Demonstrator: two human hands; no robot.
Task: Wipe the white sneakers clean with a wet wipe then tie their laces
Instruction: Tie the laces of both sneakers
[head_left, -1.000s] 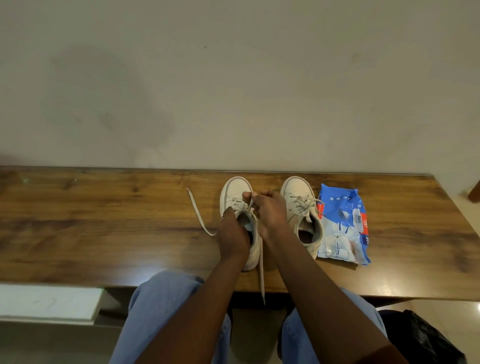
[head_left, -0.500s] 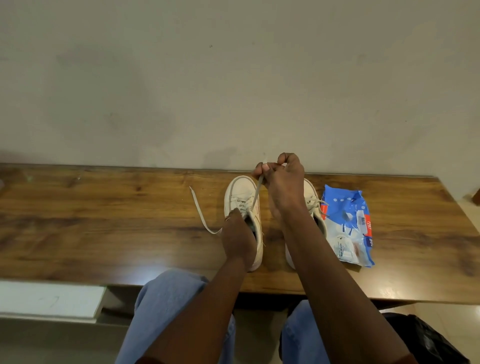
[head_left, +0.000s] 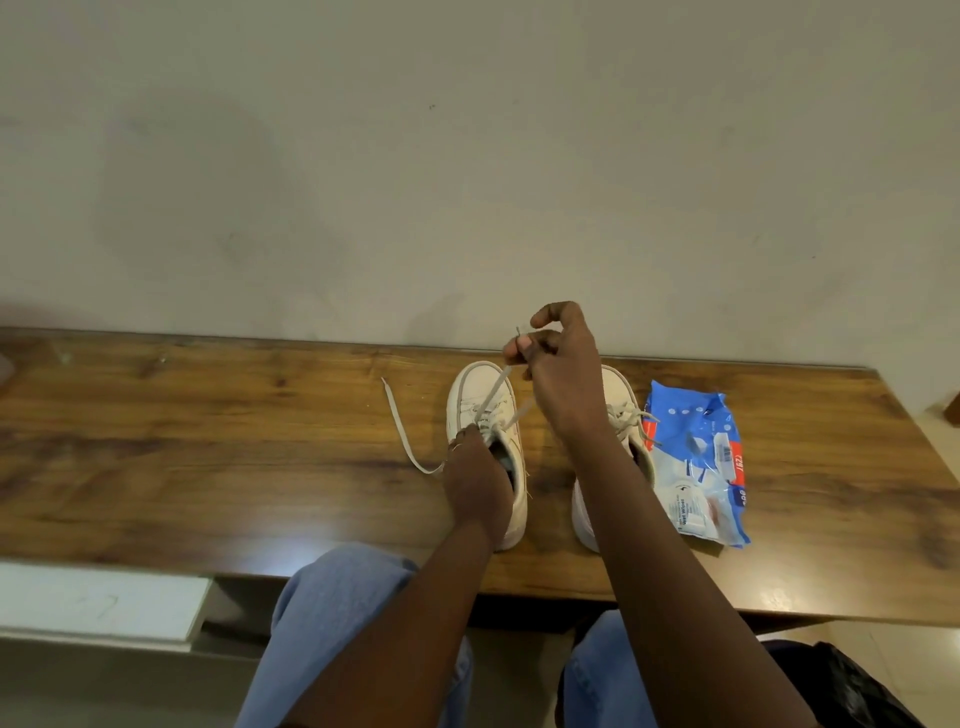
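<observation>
Head view: two white sneakers stand side by side on the wooden bench, toes toward the wall, with a blue wet wipes pack just beside the right sneaker. The right grip is raised above the toes and pinches a lace end, drawn taut from the left sneaker. The left grip is curled at that shoe's tongue, holding it down. The loose lace trails leftward on the bench. The right sneaker looks tied already. For a snug result, I judge: pull evenly, pin the shoe so it cannot tip, then cross in the loose lace.
</observation>
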